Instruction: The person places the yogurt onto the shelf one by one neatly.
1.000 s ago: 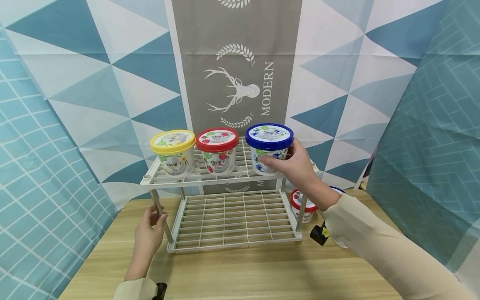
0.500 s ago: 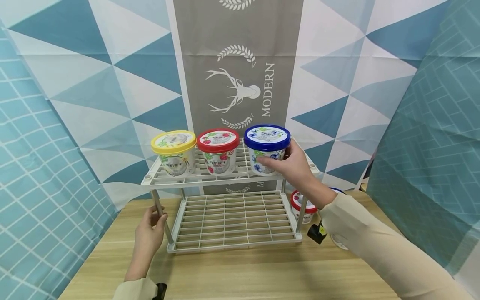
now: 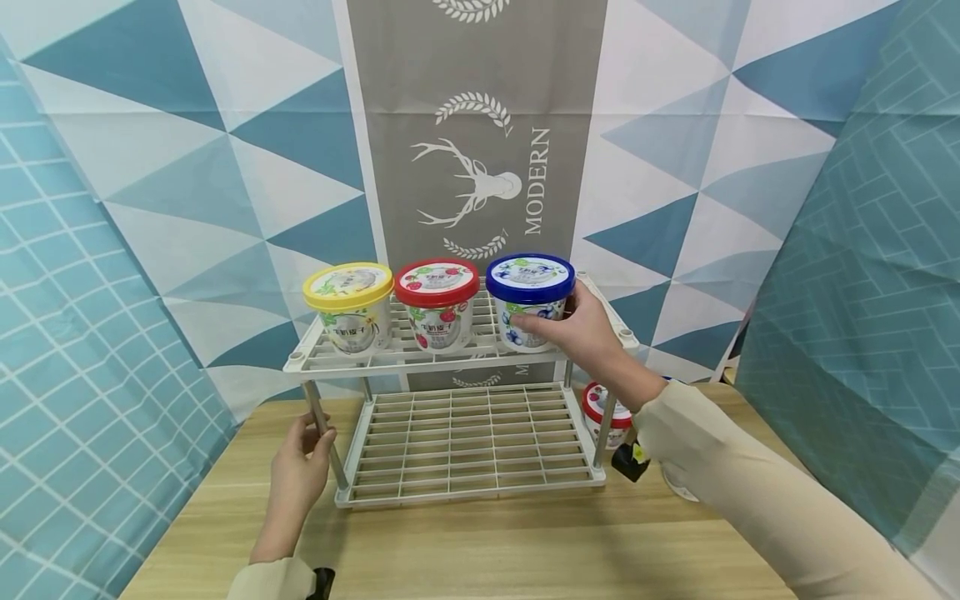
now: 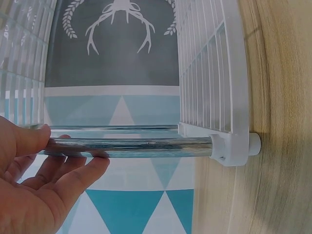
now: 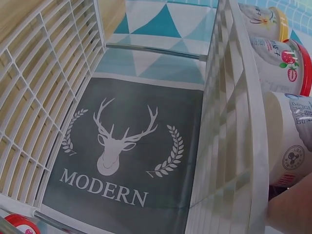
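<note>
On the top shelf of a white two-tier rack (image 3: 450,363), my right hand (image 3: 590,335) holds a blue-lidded tub (image 3: 529,285) with blueberries printed on it. My thumb lies across its front, and the other fingers are hidden behind it. To its left, across a narrow gap, stands a red-lidded tub (image 3: 437,304). A yellow-lidded tub (image 3: 350,310) stands beside that one at the left end. Lower down, my left hand (image 3: 298,467) grips the front left metal post (image 4: 146,147) of the rack, thumb on one side and fingertips on the other.
The lower shelf (image 3: 472,483) is a bare grid. Right of the rack, another red-lidded tub (image 3: 606,412) stands on the wooden table (image 3: 480,550), with more tubs mostly hidden by my right sleeve (image 3: 720,450). A patterned cloth (image 3: 652,167) hangs close behind the rack.
My right hand has shifted the blue-lidded tub slightly left and down, toward the red-lidded one. My left hand keeps its grip on the post.
</note>
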A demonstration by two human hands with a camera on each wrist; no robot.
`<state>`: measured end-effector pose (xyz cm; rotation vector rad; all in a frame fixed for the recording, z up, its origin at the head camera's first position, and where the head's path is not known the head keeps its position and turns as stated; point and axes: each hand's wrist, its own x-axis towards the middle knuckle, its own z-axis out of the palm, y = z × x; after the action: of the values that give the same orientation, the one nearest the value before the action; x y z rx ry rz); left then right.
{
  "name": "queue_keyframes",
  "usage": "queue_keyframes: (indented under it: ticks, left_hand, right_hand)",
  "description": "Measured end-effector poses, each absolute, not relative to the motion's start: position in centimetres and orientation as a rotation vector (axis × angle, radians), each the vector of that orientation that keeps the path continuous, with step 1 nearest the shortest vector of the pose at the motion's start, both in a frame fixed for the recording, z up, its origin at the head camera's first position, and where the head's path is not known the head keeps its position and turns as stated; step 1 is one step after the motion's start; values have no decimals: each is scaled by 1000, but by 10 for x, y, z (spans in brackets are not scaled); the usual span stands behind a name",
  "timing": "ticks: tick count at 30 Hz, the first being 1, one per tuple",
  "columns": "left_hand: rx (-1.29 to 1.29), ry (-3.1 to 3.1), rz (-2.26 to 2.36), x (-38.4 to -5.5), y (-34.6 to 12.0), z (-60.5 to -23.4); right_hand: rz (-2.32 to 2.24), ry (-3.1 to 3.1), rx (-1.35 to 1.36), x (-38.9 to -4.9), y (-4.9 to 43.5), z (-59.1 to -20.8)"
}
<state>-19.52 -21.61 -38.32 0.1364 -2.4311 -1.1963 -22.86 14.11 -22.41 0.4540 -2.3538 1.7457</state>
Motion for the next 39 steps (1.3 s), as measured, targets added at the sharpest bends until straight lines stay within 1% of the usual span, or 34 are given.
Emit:
queue_keyframes:
  ticks: [19,39]
  left_hand:
    - [128,-2418,-1192,-194,-215,-383]
    - [119,-2403,-1147,-195,-214,-384]
  right_hand:
    - [1832,-2372,511,-241,142,-223]
    - [1815,-2487,445,-249,146,-224]
